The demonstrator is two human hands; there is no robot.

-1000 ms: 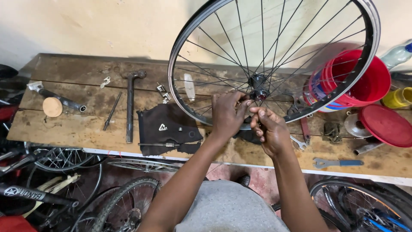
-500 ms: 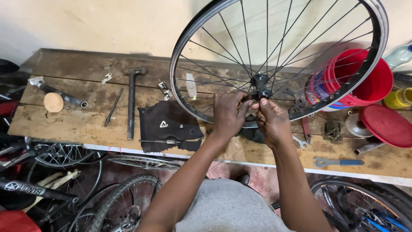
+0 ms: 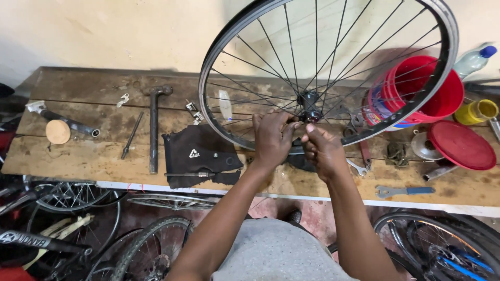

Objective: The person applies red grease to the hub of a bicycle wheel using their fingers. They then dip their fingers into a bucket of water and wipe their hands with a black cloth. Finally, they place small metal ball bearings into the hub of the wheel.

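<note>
Red plastic bucket (image 3: 442, 99) near the workbench's (image 3: 78, 156) right end, contents hidden; left hand (image 3: 273, 136) and right hand (image 3: 323, 148) pinch the spoked black bicycle wheel's (image 3: 237, 132) hub (image 3: 311, 101)

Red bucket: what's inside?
Nothing visible inside the red bucket: only bare red wall. The wheel rim and spokes cross in front, and its bottom is hidden.

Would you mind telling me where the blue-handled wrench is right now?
The blue-handled wrench lies near the front edge of the wooden bench, to the right of the right hand, below the red lid.
</note>
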